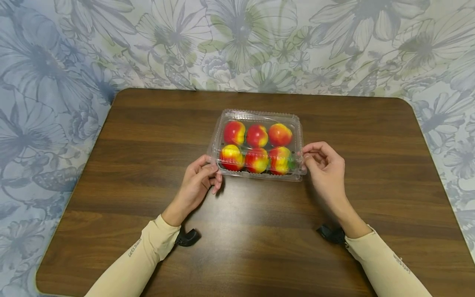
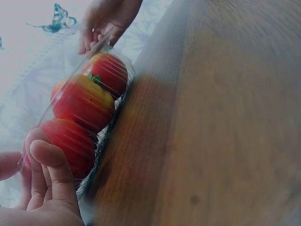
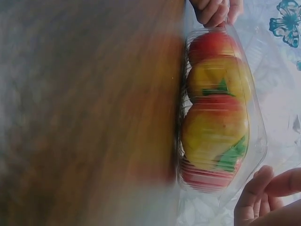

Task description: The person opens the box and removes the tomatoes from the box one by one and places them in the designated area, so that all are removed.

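A clear plastic clamshell container (image 1: 261, 113) with its lid down sits on the table, holding several red-and-yellow fruits (image 1: 257, 136) in two rows. Through the plastic, green leaves (image 3: 231, 154) show beside the fruits in the right wrist view. My left hand (image 1: 196, 179) pinches the container's rim at its near left corner, thumb on top, the other fingers loosely curled below. At the right side, my right hand (image 1: 326, 169) pinches the rim between thumb and forefinger. Close over the wood, the container's base (image 2: 110, 136) appears in the left wrist view.
The brown wooden table (image 1: 130, 165) has rounded corners and meets a flower-patterned wall covering (image 1: 241, 49) at its back edge. Black wrist straps (image 1: 188, 238) stick out below both cream sleeves (image 1: 137, 255).
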Available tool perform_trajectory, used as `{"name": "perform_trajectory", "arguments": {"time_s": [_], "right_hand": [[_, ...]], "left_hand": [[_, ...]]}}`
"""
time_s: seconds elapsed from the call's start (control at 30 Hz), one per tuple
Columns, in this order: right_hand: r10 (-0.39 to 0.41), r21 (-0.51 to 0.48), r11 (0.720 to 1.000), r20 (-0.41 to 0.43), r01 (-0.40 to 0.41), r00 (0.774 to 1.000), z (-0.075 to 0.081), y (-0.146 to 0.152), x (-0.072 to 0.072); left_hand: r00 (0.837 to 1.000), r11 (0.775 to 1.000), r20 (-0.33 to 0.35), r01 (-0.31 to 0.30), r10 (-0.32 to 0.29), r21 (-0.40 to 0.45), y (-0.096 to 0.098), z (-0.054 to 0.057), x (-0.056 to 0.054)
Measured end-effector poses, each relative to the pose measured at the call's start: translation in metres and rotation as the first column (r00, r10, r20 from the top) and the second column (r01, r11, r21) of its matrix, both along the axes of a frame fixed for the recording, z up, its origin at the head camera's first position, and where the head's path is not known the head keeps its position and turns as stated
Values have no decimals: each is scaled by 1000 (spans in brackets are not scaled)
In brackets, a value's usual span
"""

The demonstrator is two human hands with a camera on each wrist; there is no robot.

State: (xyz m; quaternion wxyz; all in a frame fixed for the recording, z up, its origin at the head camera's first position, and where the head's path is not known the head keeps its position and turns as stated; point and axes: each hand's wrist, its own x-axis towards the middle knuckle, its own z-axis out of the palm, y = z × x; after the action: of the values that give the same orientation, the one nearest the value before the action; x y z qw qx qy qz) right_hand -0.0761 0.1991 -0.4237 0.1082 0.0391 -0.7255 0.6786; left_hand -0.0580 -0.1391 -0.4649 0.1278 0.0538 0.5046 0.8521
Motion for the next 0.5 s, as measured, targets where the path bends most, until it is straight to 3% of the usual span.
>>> {"name": "perform_trajectory", "arguments": {"time_s": [0.5], "right_hand": [[39, -24, 999, -53, -40, 998, 1, 5, -4]], "left_hand": [[1000, 1000, -2, 30, -30, -5, -3, 2, 0]]}}
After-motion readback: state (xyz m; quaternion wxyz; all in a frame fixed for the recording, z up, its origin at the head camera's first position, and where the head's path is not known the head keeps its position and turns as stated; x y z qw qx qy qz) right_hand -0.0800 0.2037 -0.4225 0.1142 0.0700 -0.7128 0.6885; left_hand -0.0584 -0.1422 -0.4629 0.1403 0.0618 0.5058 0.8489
